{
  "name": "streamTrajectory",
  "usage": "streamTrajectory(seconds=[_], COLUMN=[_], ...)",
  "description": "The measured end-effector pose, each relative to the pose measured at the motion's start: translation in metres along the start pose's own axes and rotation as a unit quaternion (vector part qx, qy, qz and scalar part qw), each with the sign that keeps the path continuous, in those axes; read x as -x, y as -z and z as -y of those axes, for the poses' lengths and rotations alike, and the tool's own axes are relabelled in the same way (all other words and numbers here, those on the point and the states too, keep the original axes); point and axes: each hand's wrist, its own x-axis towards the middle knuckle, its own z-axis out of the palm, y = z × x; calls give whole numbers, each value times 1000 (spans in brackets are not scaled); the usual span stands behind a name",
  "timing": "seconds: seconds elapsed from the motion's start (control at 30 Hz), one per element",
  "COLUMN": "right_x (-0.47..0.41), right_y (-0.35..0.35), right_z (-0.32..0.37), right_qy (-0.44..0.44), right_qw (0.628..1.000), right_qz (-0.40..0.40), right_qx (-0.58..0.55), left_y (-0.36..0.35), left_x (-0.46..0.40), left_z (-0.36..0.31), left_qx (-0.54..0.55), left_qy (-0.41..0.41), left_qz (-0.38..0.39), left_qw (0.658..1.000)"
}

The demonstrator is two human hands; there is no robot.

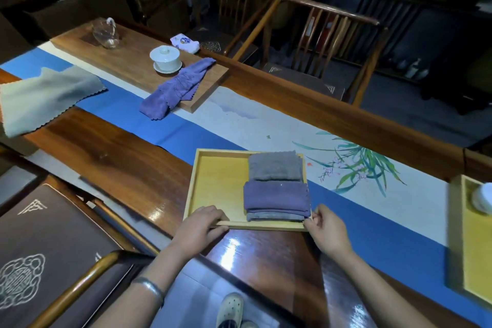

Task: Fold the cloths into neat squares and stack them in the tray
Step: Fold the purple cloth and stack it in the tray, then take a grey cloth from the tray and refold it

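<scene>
Print on far white packet (pixel 185 43), perhaps lettering, unreadable.

Long dark wood table (pixel 127 168) with a blue-and-white runner (pixel 239 120) along it, bamboo painted at its right end. Wooden board (pixel 127 58) at the far side carries a glass pitcher (pixel 106 33) and a white lidded cup on a saucer (pixel 165 59). Small white printed packet (pixel 185 42) just past the board. Two wooden chairs (pixel 324 42) across the table, cushioned chair (pixel 40 242) at my left. Second yellow tray (pixel 474 237) at the right edge holds something white. My shoe (pixel 230 309) below.
</scene>
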Motion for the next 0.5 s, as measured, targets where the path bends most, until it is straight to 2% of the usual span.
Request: streamTrajectory(seconds=[0.1,0.27,0.5], right_x=[3,9,-4], right_y=[4,14,29], right_z=[-1,11,103], right_qy=[-8,34,151], right_qw=[1000,997,975], right_qz=[17,12,45], right_qx=[-15,61,159], left_y=[4,33,124], left_x=[-1,5,28], left_z=[-4,-3,10], left_qx=[-13,-33,-78], left_qy=[19,54,118], left_qz=[20,13,-36], left_qw=[1000,998,989])
